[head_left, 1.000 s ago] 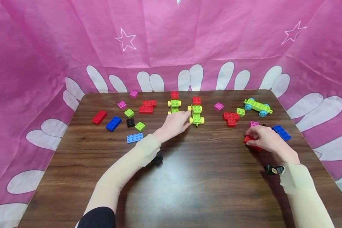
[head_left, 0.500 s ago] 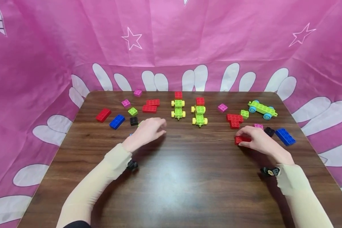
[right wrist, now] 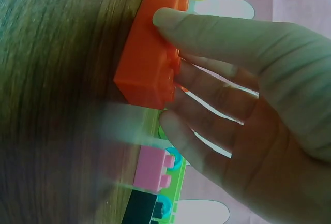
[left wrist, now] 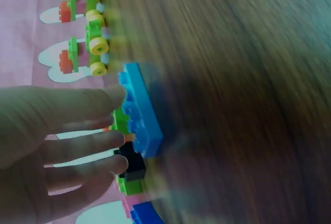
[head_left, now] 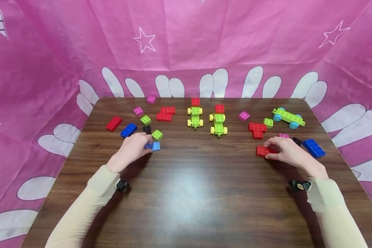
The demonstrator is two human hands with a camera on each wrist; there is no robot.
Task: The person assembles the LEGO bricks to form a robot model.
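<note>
My left hand [head_left: 131, 150] reaches over the left end of a light blue building brick [head_left: 156, 146]. In the left wrist view its fingers are loosely extended beside the studs of that brick, and I cannot tell a firm grip. A black brick [left wrist: 130, 162] lies just behind those fingers. At the right, my right hand [head_left: 286, 153] pinches a long red brick [head_left: 261, 151] low at the table. The right wrist view shows the thumb on the side of the brick, with the other fingers partly hidden beyond it.
Two lime car bases with yellow wheels, a left one [head_left: 195, 120] and a right one [head_left: 218, 127], stand mid-back. A blue-wheeled lime base [head_left: 288, 117] is far right. Joined red bricks [head_left: 257, 130] and a blue brick [head_left: 313, 148] flank the right hand; several loose bricks lie left.
My left hand has moved left from beside the right yellow-wheeled base to the light blue brick. The right hand has shifted the red brick slightly left. The head view has shifted a little.
</note>
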